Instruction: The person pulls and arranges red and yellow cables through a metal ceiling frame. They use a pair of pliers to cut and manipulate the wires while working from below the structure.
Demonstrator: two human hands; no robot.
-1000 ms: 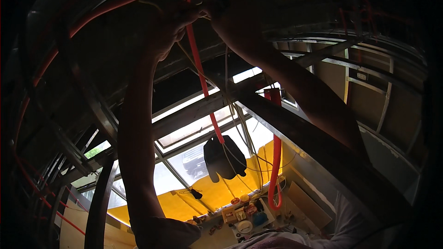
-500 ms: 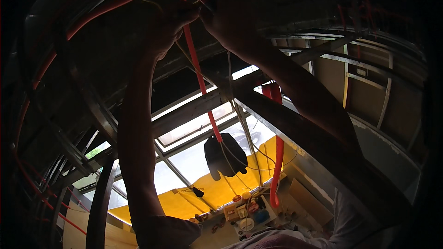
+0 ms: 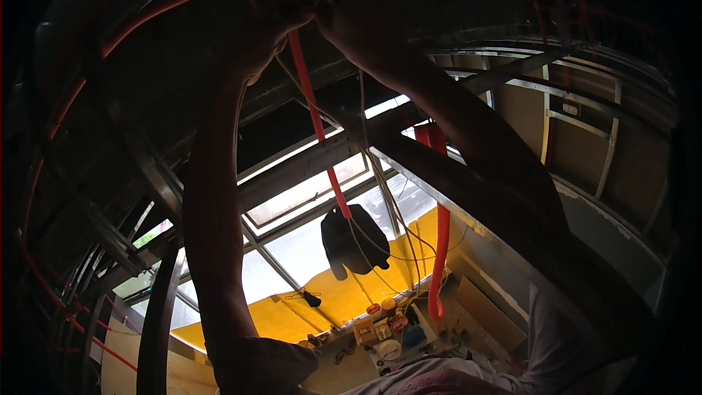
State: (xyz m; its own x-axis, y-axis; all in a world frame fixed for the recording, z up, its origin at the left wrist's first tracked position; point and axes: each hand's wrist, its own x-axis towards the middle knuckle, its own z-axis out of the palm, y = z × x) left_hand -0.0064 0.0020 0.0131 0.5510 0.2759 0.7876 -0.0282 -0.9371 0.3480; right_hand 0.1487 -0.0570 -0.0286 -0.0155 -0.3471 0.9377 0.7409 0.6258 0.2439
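Both arms reach up to the dark ceiling. My left hand [image 3: 272, 33] is closed at the upper end of a red corrugated conduit [image 3: 306, 88], its fingertips pinched there. Close beside it, my right hand [image 3: 358, 18] is closed around something dark with a red part; shadow hides its kind. The conduit hangs down between my forearms, and thin cables [image 3: 358, 245] come out of its lower end. A thin pale wire [image 3: 289, 77] hangs beside my left hand.
Metal ceiling beams [image 3: 300, 168] cross below my hands. Another red conduit [image 3: 146, 22] curves along the upper left; a red tube [image 3: 441, 263] dangles at right. Below are a dark jacket [image 3: 355, 241], yellow sheeting [image 3: 278, 318], windows and a cluttered worktop [image 3: 431, 347].
My hands stay together at the conduit's top; the right hand has shifted slightly. The view has tilted a little, so the scene below sits slightly higher and further left.
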